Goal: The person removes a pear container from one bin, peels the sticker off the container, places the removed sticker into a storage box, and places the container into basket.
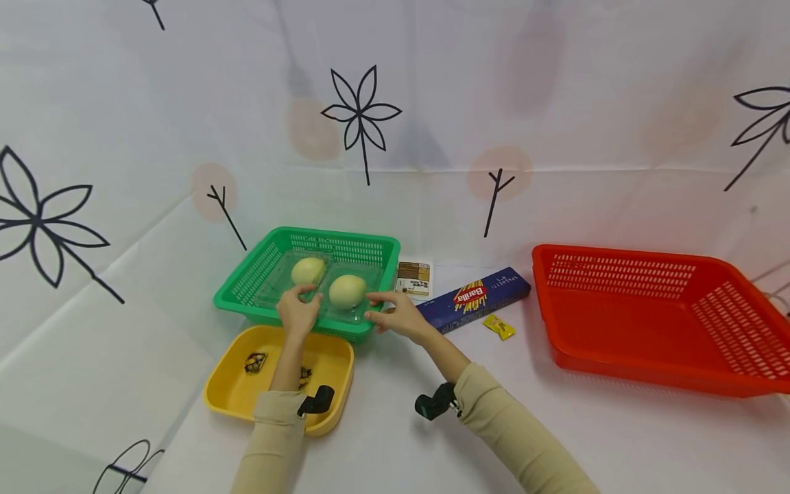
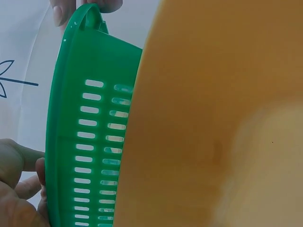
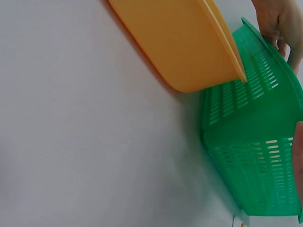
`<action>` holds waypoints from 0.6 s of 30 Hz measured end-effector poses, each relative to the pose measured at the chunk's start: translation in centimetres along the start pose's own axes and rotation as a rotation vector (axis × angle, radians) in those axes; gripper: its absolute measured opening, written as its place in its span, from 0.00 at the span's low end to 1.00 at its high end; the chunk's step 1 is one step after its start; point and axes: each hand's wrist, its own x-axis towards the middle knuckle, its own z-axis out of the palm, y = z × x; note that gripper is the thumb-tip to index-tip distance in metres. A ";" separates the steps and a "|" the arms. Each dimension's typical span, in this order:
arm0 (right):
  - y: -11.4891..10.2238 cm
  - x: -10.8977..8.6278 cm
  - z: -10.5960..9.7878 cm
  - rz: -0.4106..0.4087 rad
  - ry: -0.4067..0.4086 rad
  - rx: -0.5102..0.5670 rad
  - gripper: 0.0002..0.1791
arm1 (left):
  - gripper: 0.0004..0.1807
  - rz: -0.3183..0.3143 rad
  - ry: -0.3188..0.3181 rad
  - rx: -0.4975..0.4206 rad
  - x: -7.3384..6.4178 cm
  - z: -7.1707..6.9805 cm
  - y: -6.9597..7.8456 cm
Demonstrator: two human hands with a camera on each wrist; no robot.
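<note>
Two pale yellow-green round fruits, a left fruit (image 1: 308, 272) and a right fruit (image 1: 348, 291), sit in clear plastic packaging (image 1: 364, 273) inside the green basket (image 1: 395, 250). My left hand (image 1: 299, 312) reaches over the basket's front rim, thumb and forefinger apart, just left of the nearer fruit. On the other side, my right hand (image 1: 398, 317) has its forefinger and thumb apart at the basket's right front corner, close to the same fruit. Whether either hand touches the see-through plastic cannot be made out. In the left wrist view, the left hand (image 2: 19, 184) shows behind the rim.
A yellow tub (image 1: 216, 384) with small dark wrapped packets (image 1: 255, 362) stands before the basket. To the right lie a printed card (image 1: 414, 278), a blue spaghetti box (image 1: 487, 295) and a yellow wrapped sweet (image 1: 498, 326). Farther right is a red basket (image 1: 623, 374).
</note>
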 end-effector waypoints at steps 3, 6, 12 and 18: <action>0.1 -0.5 -0.3 -0.026 -0.002 0.011 0.27 | 0.13 0.001 -0.011 -0.016 -0.1 0.1 0.1; 0.3 -1.4 -0.5 -0.052 0.006 0.021 0.27 | 0.13 0.008 -0.019 -0.037 -0.2 0.2 0.1; 1.1 -3.4 -1.4 -0.074 0.047 -0.023 0.26 | 0.13 0.005 -0.031 -0.054 -0.2 0.3 0.0; 1.4 -5.8 -3.1 -0.113 0.079 -0.147 0.27 | 0.13 0.008 -0.066 -0.099 -0.6 -0.1 0.2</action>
